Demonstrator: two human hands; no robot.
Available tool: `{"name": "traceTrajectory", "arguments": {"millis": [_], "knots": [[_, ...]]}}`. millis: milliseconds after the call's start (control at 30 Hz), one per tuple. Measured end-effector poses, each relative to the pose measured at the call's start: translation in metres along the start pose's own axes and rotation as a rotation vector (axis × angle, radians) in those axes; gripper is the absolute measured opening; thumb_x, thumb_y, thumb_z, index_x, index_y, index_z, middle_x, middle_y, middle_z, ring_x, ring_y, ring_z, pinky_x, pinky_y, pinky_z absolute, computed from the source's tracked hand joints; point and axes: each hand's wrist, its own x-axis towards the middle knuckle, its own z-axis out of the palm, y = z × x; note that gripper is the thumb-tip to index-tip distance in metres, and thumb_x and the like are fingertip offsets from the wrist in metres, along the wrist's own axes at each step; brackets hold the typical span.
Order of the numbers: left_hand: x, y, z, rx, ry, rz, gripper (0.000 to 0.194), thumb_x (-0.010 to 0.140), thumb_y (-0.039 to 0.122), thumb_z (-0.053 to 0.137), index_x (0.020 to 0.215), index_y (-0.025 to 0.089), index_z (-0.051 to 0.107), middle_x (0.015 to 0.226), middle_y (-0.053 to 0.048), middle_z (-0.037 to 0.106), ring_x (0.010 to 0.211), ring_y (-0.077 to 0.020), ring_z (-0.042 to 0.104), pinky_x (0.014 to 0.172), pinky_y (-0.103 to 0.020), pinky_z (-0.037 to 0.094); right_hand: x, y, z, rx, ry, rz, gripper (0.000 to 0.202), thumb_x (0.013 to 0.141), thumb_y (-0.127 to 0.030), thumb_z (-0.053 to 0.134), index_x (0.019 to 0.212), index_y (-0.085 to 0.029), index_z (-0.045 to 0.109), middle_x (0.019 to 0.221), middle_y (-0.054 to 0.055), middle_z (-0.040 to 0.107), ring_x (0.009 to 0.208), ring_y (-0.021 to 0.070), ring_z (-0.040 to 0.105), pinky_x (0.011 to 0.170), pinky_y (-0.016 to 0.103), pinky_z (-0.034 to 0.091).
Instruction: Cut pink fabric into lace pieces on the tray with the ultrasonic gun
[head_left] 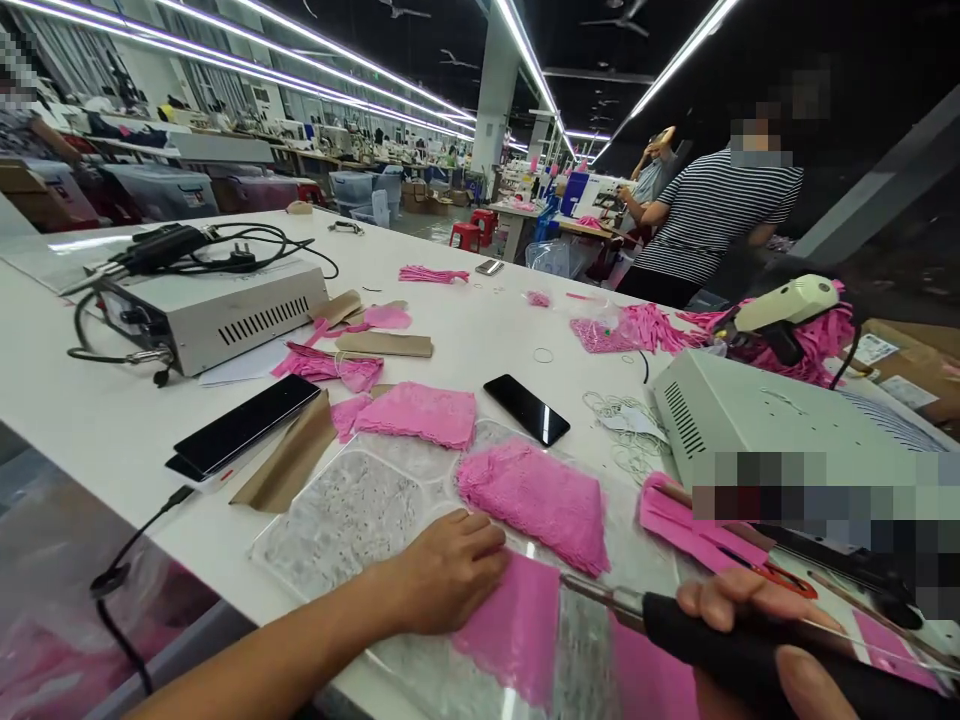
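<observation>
My left hand [457, 570] lies on the upper left part of a pink fabric piece [517, 630], its fingers curled together at the cloth's edge. In my right hand [757, 610] is a black-handled tool [720, 640], whose thin metal tip touches the fabric's top right corner. Under the cloth is a clear, marked plastic sheet [337, 520]. A folded pink stack [536, 500] sits just beyond my left hand, and another pink stack [420, 413] lies behind it. More pink fabric [652, 670] shows below the tool.
A black phone [527, 408] lies mid-table. At the left are a grey control box [217, 315] with cables and a dark tablet-like device [247, 425]. A pale green box [765, 420], red scissors [787, 578] and tangled rubber bands [626, 425] are at the right. A person in stripes [712, 215] stands beyond.
</observation>
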Motion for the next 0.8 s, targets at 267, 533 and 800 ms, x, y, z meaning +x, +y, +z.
{"name": "traceTrajectory", "arguments": {"millis": [267,533,800], "knots": [[-0.002,-0.003,0.001,-0.008,-0.035,-0.02,0.017,0.095,0.016,0.044,0.086,0.014,0.058,0.079,-0.004,0.055,0.071,-0.0166,0.051,0.065,-0.03,0.039,-0.004,0.017,0.041,-0.071,-0.126,0.001,0.017,0.072,-0.034,0.071,0.08,-0.023,0.062,0.074,-0.001,0.058,0.06,0.0124,0.055,0.059,0.033,0.054],[-0.002,-0.002,0.0,-0.037,-0.041,-0.023,0.013,0.093,0.014,0.046,0.089,0.013,0.058,0.078,-0.004,0.054,0.07,-0.0162,0.049,0.064,-0.031,0.04,-0.003,0.024,0.038,-0.082,-0.132,-0.006,0.016,0.073,-0.033,0.071,0.079,-0.022,0.062,0.072,-0.001,0.057,0.058,0.0112,0.054,0.058,0.03,0.055],[0.0,-0.002,-0.004,-0.05,-0.061,-0.032,0.015,0.093,0.014,0.045,0.088,0.012,0.059,0.077,-0.004,0.055,0.07,-0.0164,0.049,0.064,-0.031,0.039,-0.002,0.024,0.035,-0.101,-0.134,0.008,0.016,0.073,-0.033,0.07,0.08,-0.022,0.061,0.074,0.0,0.057,0.06,0.0134,0.054,0.058,0.033,0.054]]}}
